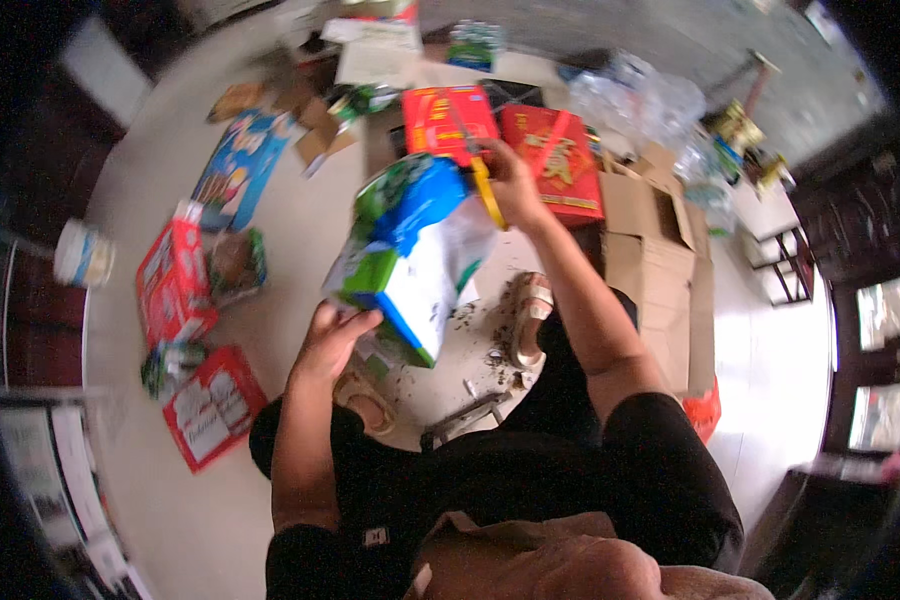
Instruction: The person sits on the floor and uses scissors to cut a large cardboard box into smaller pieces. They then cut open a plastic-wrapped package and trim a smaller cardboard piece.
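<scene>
A white, green and blue plastic package or carton [420,277] is tilted in front of me, its motion blurred. My left hand [330,334] grips its lower left corner, thumb on top. At its upper right is my right hand [504,176], closed around a yellow-handled tool, perhaps scissors [487,191], whose dark blades point up and left over a red box. Whether that hand also touches the package cannot be told. Behind the hands stand a red box [442,112] and a larger red box with gold print [555,150].
Opened brown cardboard cartons [664,300] stand at the right, with clear plastic bags [637,97] behind. A blue box [244,169] and red boxes [172,281] [216,409] lie on the floor at the left. Dark crumbs [495,352] are scattered between my sandaled feet.
</scene>
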### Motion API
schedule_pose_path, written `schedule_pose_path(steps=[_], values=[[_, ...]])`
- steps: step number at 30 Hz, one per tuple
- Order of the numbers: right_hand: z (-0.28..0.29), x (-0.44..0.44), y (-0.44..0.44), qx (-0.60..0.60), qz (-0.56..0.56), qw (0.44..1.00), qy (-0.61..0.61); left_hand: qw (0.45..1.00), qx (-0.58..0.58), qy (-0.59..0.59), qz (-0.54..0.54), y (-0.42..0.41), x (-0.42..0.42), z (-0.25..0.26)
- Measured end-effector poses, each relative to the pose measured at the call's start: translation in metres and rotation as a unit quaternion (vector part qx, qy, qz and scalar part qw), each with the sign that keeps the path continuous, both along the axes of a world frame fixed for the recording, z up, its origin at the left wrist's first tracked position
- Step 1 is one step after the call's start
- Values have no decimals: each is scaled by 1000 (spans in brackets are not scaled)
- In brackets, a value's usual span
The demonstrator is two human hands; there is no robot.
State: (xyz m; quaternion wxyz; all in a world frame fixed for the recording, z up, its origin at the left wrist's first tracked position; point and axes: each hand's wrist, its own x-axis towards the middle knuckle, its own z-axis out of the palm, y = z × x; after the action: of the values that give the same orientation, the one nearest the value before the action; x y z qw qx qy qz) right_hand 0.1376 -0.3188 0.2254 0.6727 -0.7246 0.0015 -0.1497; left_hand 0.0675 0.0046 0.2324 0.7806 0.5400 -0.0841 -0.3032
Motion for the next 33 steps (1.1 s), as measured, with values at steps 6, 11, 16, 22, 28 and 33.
schedule_pose_path(steps=[6, 11, 16, 22, 28, 33], values=[[3, -3, -24, -345, -227, 909, -54, 987, -103, -43, 116, 7, -4, -7], [-4, -7, -53, -331, -332, 883, -11, 986, -64, -27, 155, 38, 17, -26], [-23, -24, -107, -285, -407, 867, 36, 970, -214, -50, 100, 71, 26, 14], [-68, -59, -99, -47, -162, 972, 161, 930, -45, -19, 365, 36, 53, 31], [-12, -102, -87, -31, -65, 966, 249, 927, -109, 16, 360, 14, 56, 49], [51, -105, -300, -261, -409, 860, 157, 943, -83, 61, 317, -6, 52, 47]])
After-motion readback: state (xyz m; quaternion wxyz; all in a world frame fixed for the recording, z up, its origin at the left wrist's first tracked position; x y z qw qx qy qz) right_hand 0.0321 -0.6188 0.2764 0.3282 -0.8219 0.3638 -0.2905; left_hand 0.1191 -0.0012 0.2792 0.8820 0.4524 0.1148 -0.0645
